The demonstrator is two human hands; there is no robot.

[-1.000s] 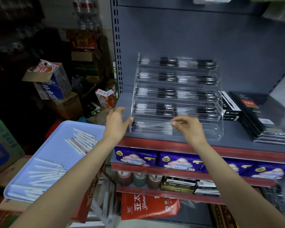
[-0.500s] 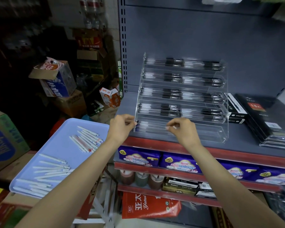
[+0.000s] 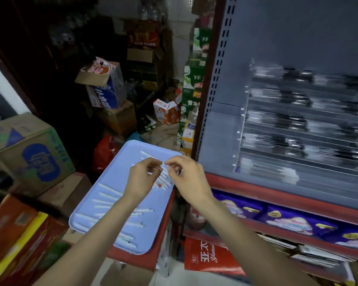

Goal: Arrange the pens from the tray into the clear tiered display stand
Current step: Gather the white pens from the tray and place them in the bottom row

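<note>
A light blue tray [image 3: 112,178] sits on cartons at the lower left, with several white pens [image 3: 109,190] scattered across it and a tighter pile of pens [image 3: 163,183] at its far right corner. Both hands hover over that pile, fingertips almost touching. My right hand [image 3: 187,178] pinches the end of a white pen between thumb and forefinger. My left hand [image 3: 142,179] has its fingers curled down over the pile; what it holds is hidden. The clear tiered display stand [image 3: 298,131] on the grey shelf to the right is motion-blurred, its tiers filled with pens.
The red-edged shelf lip [image 3: 277,197] runs just right of the tray. Purple packets [image 3: 287,221] fill the shelf below. Cardboard cartons [image 3: 35,153] and a blue-and-white box [image 3: 105,93] crowd the floor at the left and behind the tray.
Both hands left the stand's bottom tier and swung down-left to the tray's pen pile. The view turned left with them, so the stand now sits blurred at the right.
</note>
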